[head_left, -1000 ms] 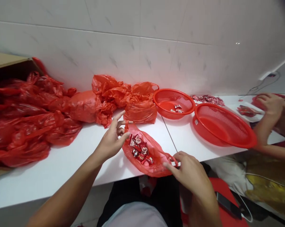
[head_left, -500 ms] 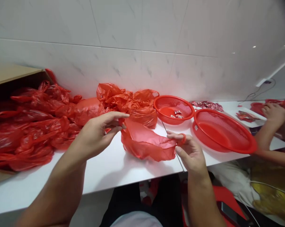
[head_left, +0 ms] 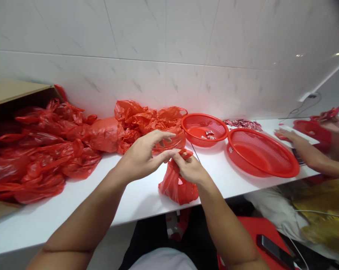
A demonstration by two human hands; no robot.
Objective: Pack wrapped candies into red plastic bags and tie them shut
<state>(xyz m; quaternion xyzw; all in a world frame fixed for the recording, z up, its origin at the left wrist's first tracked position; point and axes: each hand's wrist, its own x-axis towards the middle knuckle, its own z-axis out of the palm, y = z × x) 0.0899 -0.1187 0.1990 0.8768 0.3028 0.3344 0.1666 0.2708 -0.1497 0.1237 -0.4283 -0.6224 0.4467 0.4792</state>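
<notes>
A red plastic bag (head_left: 179, 185) hangs gathered at its top, low over the front part of the white table. My right hand (head_left: 190, 167) is closed round its bunched neck, and a bit of red plastic sticks up above the fingers. Close on the left is my left hand (head_left: 147, 152), its fingers spread and its thumb tip meeting my right hand at the bag's top. No plastic shows between the left fingers. What the bag contains cannot be made out.
Filled red bags (head_left: 45, 150) spill from a cardboard box (head_left: 20, 92) at left; loose red bags (head_left: 147, 120) lie by the wall. One red basket (head_left: 197, 140) holds a few small packets; a larger basket (head_left: 259, 168) stands right. A co-worker's hand (head_left: 288, 135) rests farther right. A phone (head_left: 273, 249) lies below.
The bag's mouth, spread wide between both hands before, is now bunched together in my right hand. My hands have come together. The co-worker's arm at right has shifted.
</notes>
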